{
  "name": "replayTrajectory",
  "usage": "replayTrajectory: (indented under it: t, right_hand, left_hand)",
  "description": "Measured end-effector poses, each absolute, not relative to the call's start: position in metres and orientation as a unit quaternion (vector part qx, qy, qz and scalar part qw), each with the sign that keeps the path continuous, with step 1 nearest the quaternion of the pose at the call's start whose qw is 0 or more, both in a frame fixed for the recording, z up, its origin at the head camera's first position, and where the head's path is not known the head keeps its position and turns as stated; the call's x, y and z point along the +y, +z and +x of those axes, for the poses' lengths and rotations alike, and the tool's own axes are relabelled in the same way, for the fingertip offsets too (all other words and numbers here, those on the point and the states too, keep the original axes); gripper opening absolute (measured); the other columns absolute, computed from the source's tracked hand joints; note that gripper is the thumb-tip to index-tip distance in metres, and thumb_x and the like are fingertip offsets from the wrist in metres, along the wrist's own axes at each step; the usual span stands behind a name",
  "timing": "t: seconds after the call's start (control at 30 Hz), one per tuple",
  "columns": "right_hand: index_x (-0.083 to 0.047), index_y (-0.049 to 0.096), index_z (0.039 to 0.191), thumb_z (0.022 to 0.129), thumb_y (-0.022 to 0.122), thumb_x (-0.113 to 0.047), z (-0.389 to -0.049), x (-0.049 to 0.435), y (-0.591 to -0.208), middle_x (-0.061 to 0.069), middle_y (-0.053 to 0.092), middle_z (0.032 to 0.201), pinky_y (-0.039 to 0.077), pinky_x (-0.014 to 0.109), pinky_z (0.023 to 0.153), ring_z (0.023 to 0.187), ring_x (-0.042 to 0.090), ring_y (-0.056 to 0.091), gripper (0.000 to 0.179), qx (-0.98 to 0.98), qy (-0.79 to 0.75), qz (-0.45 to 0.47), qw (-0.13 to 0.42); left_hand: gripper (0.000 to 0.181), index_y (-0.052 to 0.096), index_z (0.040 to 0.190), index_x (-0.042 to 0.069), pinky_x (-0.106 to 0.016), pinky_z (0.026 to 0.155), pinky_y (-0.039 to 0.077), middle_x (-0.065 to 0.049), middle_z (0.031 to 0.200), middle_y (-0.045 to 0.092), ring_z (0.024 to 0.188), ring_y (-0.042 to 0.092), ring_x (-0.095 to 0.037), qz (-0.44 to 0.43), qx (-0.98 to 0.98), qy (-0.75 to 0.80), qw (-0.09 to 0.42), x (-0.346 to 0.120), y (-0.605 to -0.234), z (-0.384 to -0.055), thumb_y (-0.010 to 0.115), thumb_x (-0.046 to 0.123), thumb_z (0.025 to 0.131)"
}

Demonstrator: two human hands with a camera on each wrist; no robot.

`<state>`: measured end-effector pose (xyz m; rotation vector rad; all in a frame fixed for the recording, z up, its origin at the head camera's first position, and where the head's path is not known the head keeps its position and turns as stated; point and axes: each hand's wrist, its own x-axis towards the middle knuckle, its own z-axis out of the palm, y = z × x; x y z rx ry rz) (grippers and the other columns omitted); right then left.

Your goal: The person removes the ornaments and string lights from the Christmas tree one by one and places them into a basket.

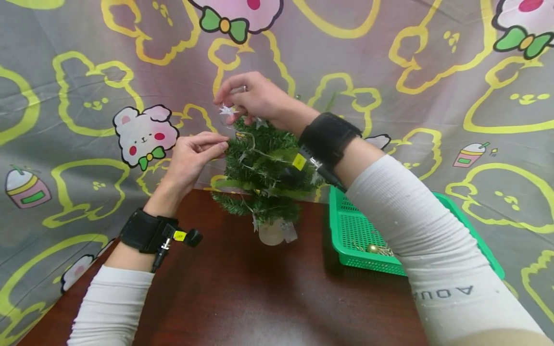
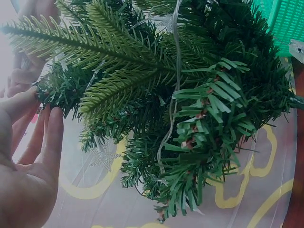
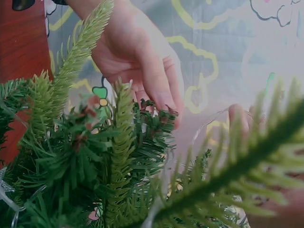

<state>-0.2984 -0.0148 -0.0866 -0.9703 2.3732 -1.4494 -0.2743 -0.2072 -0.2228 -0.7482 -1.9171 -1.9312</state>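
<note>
A small artificial Christmas tree [image 1: 277, 168] stands upright in a pale round base [image 1: 271, 234]. At its upper left, my left hand [image 1: 190, 156] pinches the tip of a green branch [image 2: 61, 90] between thumb and fingers. Over the treetop, my right hand [image 1: 259, 98] holds a thin clear wire of a star string light, with a silvery star [image 1: 226, 110] just under its fingers. More of the wire [image 2: 176, 71] winds around the tree, and another star [image 2: 104, 157] hangs among the needles. Green needles partly hide the right hand's fingers [image 3: 237, 121] in its own wrist view.
To the right of the tree lies a green plastic basket [image 1: 333, 226] with a gold ball [image 1: 372, 248] inside, partly behind my right forearm. A small clear box [image 1: 289, 231] is beside the tree base. Behind the brown table [image 1: 242, 298] hangs a cartoon-print cloth [image 1: 173, 91].
</note>
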Motion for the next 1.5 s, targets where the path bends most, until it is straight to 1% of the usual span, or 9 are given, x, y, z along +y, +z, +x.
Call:
replayTrajectory:
  t: [0.2,0.37,0.63,0.8,0.93,1.03,1.2,1.33,1.5]
  right_hand:
    - [-0.001,0.069,0.096,0.103,0.038,0.0,-0.294,-0.006,-0.083,0.007,0.066,0.118,0.045,0.022,0.057,0.082,0.015,0.064,0.033,0.793,-0.509,-0.318,0.101]
    - [0.0,0.068,0.102,0.105,0.036,-0.003,-0.291,0.005,-0.081,0.005,0.067,0.123,0.043,0.02,0.056,0.083,0.013,0.062,0.032,0.793,-0.511,-0.315,0.108]
    - [0.0,0.063,0.09,0.1,0.033,0.001,-0.282,0.017,-0.079,0.005,0.055,0.077,0.03,0.02,0.048,0.057,0.012,0.041,0.031,0.759,-0.56,-0.305,0.132]
    - [-0.004,0.058,0.076,0.1,0.036,-0.012,-0.275,0.023,-0.076,0.002,0.05,0.069,0.027,0.019,0.045,0.053,0.011,0.037,0.033,0.755,-0.577,-0.277,0.139]
    - [-0.01,0.055,0.077,0.1,0.055,-0.026,-0.272,0.028,-0.077,-0.001,0.05,0.066,0.027,0.02,0.047,0.052,0.01,0.037,0.029,0.788,-0.528,-0.295,0.117]
    - [-0.01,0.053,0.08,0.094,0.069,-0.022,-0.271,0.032,-0.078,-0.003,0.05,0.067,0.029,0.021,0.048,0.053,0.009,0.039,0.024,0.801,-0.494,-0.32,0.108]
    - [-0.008,0.059,0.1,0.095,0.067,-0.015,-0.27,0.036,-0.08,0.005,0.061,0.084,0.033,0.02,0.048,0.058,0.009,0.043,0.011,0.797,-0.481,-0.347,0.115]
    - [-0.013,0.062,0.126,0.1,0.059,-0.019,-0.268,0.04,-0.079,0.013,0.068,0.114,0.035,0.02,0.049,0.066,0.012,0.051,0.027,0.815,-0.444,-0.354,0.117]
    - [-0.012,0.052,0.142,0.105,0.048,-0.02,-0.264,0.045,-0.08,0.007,0.069,0.12,0.037,0.02,0.049,0.072,0.016,0.06,0.038,0.844,-0.396,-0.347,0.101]
  left_hand:
    - [0.021,0.074,0.108,-0.003,-0.022,0.077,0.06,-0.002,0.098,0.068,0.084,0.069,-0.01,-0.258,-0.677,-0.67,0.161,-0.207,-0.221,-0.273,0.07,0.009,0.091]
    - [0.021,0.074,0.108,-0.003,-0.022,0.078,0.06,-0.001,0.098,0.068,0.084,0.069,-0.01,-0.254,-0.683,-0.665,0.162,-0.207,-0.219,-0.272,0.07,0.011,0.092]
    - [0.021,0.075,0.108,-0.002,-0.022,0.078,0.059,-0.001,0.097,0.069,0.084,0.069,-0.01,-0.248,-0.684,-0.666,0.161,-0.207,-0.219,-0.27,0.07,0.011,0.092]
    - [0.02,0.075,0.107,-0.001,-0.021,0.078,0.059,0.0,0.098,0.069,0.085,0.069,-0.01,-0.245,-0.687,-0.664,0.164,-0.206,-0.218,-0.271,0.07,0.012,0.092]
    - [0.021,0.075,0.108,-0.001,-0.021,0.078,0.059,0.0,0.099,0.069,0.086,0.068,-0.009,-0.246,-0.688,-0.664,0.162,-0.206,-0.218,-0.271,0.069,0.012,0.092]
    - [0.022,0.074,0.109,-0.002,-0.021,0.078,0.059,-0.001,0.098,0.068,0.087,0.068,-0.01,-0.249,-0.685,-0.666,0.16,-0.206,-0.218,-0.27,0.069,0.012,0.092]
    - [0.022,0.075,0.108,-0.002,-0.021,0.078,0.059,0.0,0.098,0.069,0.086,0.068,-0.01,-0.247,-0.685,-0.667,0.159,-0.206,-0.219,-0.271,0.07,0.012,0.092]
    - [0.022,0.075,0.108,-0.002,-0.021,0.078,0.059,0.0,0.098,0.068,0.086,0.068,-0.01,-0.246,-0.687,-0.665,0.159,-0.207,-0.22,-0.272,0.07,0.013,0.092]
    - [0.023,0.074,0.109,-0.003,-0.022,0.079,0.059,-0.001,0.098,0.068,0.087,0.068,-0.011,-0.25,-0.685,-0.666,0.158,-0.208,-0.219,-0.272,0.07,0.013,0.092]
